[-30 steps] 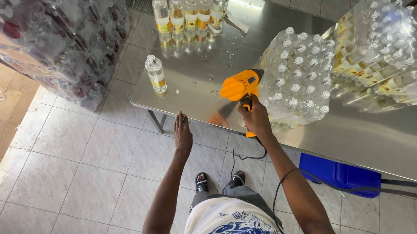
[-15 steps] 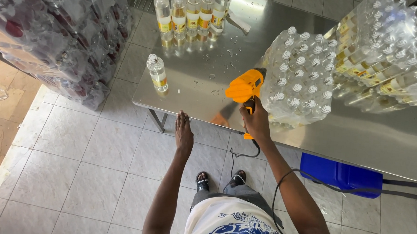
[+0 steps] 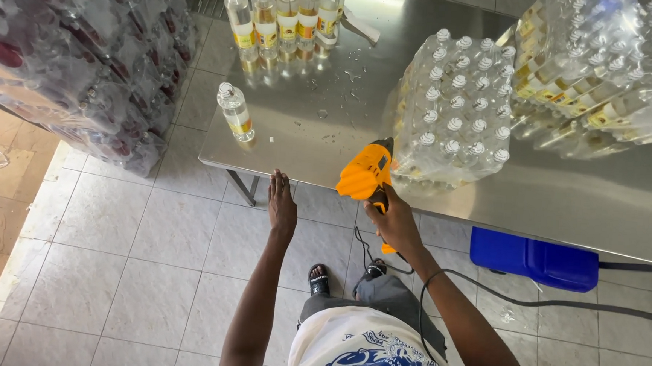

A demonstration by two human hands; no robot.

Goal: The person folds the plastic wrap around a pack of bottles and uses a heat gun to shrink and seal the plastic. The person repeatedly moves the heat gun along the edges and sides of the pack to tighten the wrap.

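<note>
While your right hand point(image 3: 397, 223) is closed around the grip of the orange heat gun point(image 3: 367, 172), its nozzle points at the near lower side of the shrink-wrapped pack of bottles point(image 3: 455, 108), close to or touching the film; the view does not settle which. That pack stands upright near the front edge of the steel table point(image 3: 611, 208), roughly at its middle, white caps up. The gun's black cord point(image 3: 560, 301) loops down from your wrist and trails off to the right across the tiled floor point(image 3: 140, 269).

Your left hand point(image 3: 282, 204) is flat and open, fingers together, resting at or just over the table's front edge near its left corner; it holds nothing.

Further out, one loose bottle with a yellow label point(image 3: 235, 112) stands alone near the left edge. A cluster of unwrapped bottles point(image 3: 284, 11) waits at the far left corner, and wrapped packs point(image 3: 612, 72) are stacked at the right end. More wrapped packs point(image 3: 70, 54) are piled off the table to your left. A blue case point(image 3: 532, 260) sits on the floor under the table.

Judging by this, the wrapping is well along: several packs are sealed, one is under the heat, and the far cluster and the single bottle remain unpacked.
</note>
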